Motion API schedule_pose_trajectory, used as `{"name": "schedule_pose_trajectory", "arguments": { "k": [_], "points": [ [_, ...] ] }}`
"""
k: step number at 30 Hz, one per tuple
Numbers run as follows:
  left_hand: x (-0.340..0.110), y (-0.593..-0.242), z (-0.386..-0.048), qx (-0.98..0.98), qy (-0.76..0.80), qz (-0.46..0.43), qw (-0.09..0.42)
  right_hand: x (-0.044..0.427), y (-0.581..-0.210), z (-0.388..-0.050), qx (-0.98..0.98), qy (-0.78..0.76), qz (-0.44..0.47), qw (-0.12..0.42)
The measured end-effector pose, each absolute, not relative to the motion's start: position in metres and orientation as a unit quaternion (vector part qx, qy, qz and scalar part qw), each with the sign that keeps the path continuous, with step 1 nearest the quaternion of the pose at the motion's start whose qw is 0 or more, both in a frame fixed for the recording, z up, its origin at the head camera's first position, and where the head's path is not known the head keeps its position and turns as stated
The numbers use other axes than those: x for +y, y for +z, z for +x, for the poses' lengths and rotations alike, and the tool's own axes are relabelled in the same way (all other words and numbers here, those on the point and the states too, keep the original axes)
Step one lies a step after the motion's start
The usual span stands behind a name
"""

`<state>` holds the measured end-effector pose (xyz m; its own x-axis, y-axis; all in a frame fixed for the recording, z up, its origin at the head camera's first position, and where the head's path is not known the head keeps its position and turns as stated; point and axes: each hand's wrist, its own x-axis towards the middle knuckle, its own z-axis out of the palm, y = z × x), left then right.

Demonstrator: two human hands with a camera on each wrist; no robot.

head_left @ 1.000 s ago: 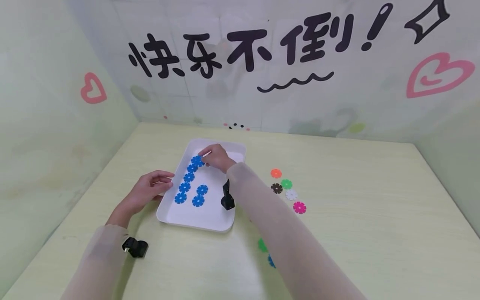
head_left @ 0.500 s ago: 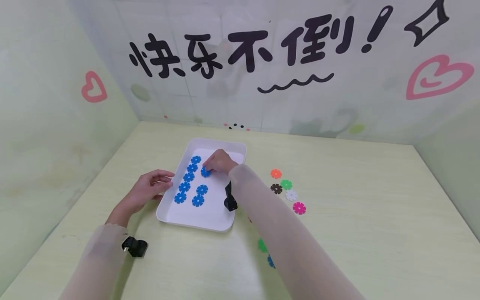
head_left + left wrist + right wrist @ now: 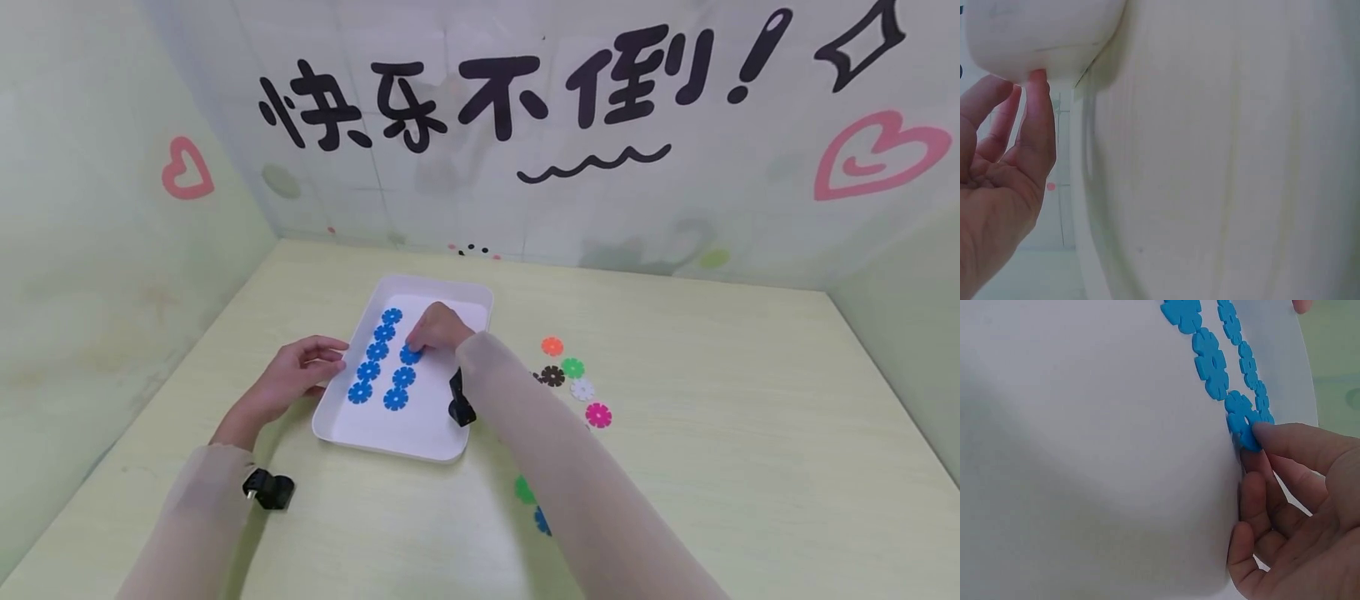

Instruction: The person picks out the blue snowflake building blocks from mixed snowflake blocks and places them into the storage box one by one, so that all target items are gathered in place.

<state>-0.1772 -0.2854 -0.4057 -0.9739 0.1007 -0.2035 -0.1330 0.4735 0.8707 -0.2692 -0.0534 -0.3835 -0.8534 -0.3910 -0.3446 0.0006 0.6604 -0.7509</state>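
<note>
A white tray (image 3: 360, 437) holds blue notched plastic discs like flowers. Several blue discs (image 3: 368, 372) form a left row, touching edge to edge. Beside that row, two blue discs (image 3: 396, 398) make up the lower part of a second one. At its upper end my right hand (image 3: 441, 327) pinches another blue disc (image 3: 1244, 420) between thumb and fingers, down by the tray floor. My left hand (image 3: 292, 375) touches the tray's left wall with its fingertips, fingers loosely extended; the left wrist view shows these fingers (image 3: 1037, 119) against the wall.
Right of the tray lie an orange disc (image 3: 552, 346), a green disc (image 3: 572, 367), a dark brown disc (image 3: 553, 377), a white disc (image 3: 582, 389) and a pink disc (image 3: 598, 415). My right sleeve (image 3: 570, 467) partly covers more discs. A wall with lettering stands behind the table.
My right hand has moved a blue disc from the top of the left row down to the upper end of the second row. The left hand has stayed at the tray's side.
</note>
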Motion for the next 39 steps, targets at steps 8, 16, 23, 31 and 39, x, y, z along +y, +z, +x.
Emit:
{"name": "schedule_pose_trajectory", "arguments": {
  "k": [8, 16, 23, 31, 39],
  "points": [
    [-0.283, -0.401, -0.179, 0.851, 0.512, -0.004, 0.115, -0.053, -0.381, -0.267, 0.887, -0.376, -0.122, 0.239],
    [-0.278, -0.402, -0.181, 0.844, 0.524, 0.0, 0.115, -0.044, -0.361, -0.268, 0.885, -0.371, -0.133, 0.25],
    [-0.28, -0.406, -0.178, 0.847, 0.521, 0.002, 0.108, -0.026, -0.337, -0.267, 0.866, -0.405, -0.179, 0.232],
    [-0.286, -0.41, -0.176, 0.846, 0.523, 0.007, 0.109, 0.009, -0.325, -0.238, 0.878, -0.329, -0.256, 0.236],
    [-0.286, -0.409, -0.177, 0.851, 0.515, 0.007, 0.103, 0.068, -0.325, -0.195, 0.876, -0.297, -0.289, 0.248]
  ]
}}
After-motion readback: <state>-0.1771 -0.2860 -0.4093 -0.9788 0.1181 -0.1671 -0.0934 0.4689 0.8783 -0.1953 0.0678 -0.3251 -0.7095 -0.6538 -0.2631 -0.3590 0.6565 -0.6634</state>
